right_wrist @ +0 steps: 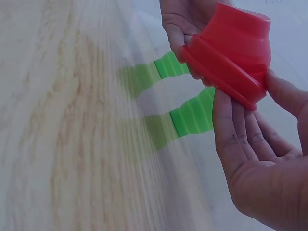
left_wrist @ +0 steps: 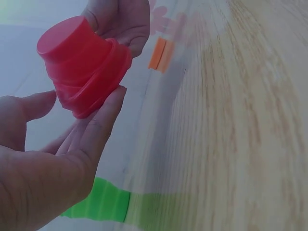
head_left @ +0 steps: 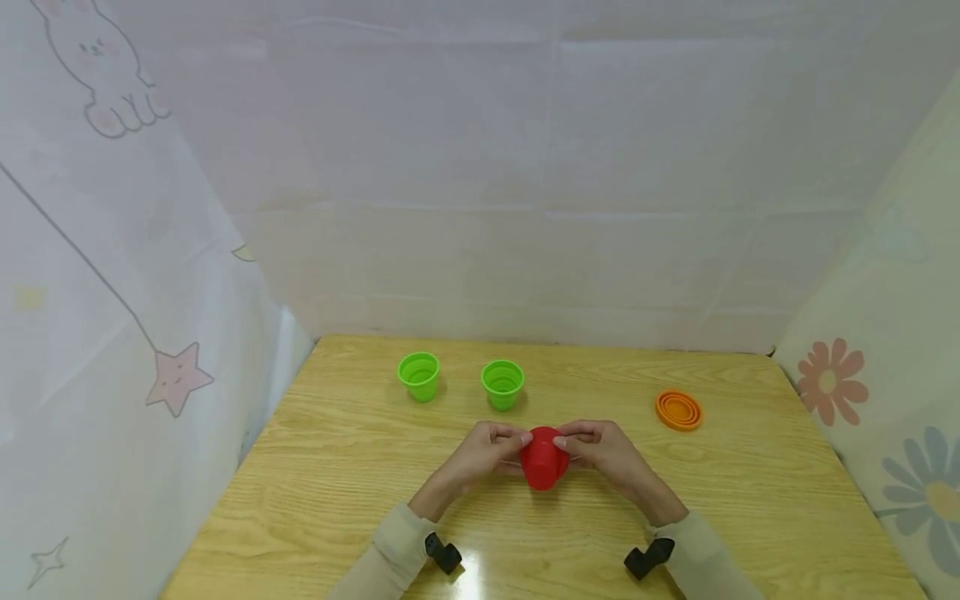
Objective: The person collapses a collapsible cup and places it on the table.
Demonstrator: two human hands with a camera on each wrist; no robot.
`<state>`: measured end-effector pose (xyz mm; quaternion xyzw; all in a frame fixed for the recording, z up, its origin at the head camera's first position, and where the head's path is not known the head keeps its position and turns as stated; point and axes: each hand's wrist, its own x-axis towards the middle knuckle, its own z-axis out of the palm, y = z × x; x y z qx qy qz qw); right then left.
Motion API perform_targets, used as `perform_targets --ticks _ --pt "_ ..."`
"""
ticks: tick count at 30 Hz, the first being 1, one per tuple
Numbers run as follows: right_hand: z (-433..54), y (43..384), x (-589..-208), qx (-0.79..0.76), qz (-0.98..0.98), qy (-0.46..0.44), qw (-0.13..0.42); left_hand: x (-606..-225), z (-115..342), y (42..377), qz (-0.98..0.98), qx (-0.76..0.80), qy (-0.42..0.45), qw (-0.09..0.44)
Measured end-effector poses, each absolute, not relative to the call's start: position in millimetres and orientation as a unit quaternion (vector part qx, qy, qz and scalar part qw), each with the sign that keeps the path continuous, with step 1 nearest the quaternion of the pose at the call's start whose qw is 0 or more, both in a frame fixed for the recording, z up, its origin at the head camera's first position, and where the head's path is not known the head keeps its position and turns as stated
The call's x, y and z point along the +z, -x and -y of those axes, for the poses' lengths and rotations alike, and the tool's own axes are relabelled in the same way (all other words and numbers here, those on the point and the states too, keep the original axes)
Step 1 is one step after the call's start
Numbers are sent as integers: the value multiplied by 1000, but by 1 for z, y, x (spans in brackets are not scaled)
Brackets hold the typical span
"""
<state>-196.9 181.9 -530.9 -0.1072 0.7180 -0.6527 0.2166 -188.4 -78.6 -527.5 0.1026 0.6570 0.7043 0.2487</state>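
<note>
A red collapsible cup (head_left: pixel 544 460) is held up between both hands above the wooden table. Its base end is extended, while the rim side is partly folded and skewed, as the left wrist view shows on the red cup (left_wrist: pixel 82 62). My left hand (head_left: pixel 483 454) pinches one side of it, thumb on the near wall and fingers beneath the rim. On the opposite side my right hand (head_left: pixel 603 454) grips it the same way; in the right wrist view the right hand's fingers (right_wrist: pixel 248 127) support the rim from below.
Two extended green collapsible cups, one at the left (head_left: pixel 419 377) and one nearer the middle (head_left: pixel 502 385), stand beyond the hands. A flattened orange collapsible cup (head_left: pixel 678 411) lies to the right. Patterned cloth (head_left: pixel 555 167) encloses the table's back and sides.
</note>
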Motion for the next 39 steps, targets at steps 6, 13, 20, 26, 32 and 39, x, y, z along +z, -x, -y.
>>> perform_targets --ticks 6,13,20,26,32,39 --pt "-180 198 -530 -650 -720 117 212 -528 77 191 -676 691 -99 236" --pt "-172 197 -531 -639 -734 131 189 -522 77 190 -735 638 -126 194" --pt "-167 192 -528 -614 -760 151 149 -523 77 189 -779 586 -165 152" --pt "-166 190 -529 -590 -777 175 131 -524 75 189 -792 568 -178 134" --pt "-166 191 -531 -585 -777 190 136 -523 74 187 -794 568 -170 135" --pt "-167 192 -529 -607 -754 173 181 -527 77 190 -758 618 -138 158"
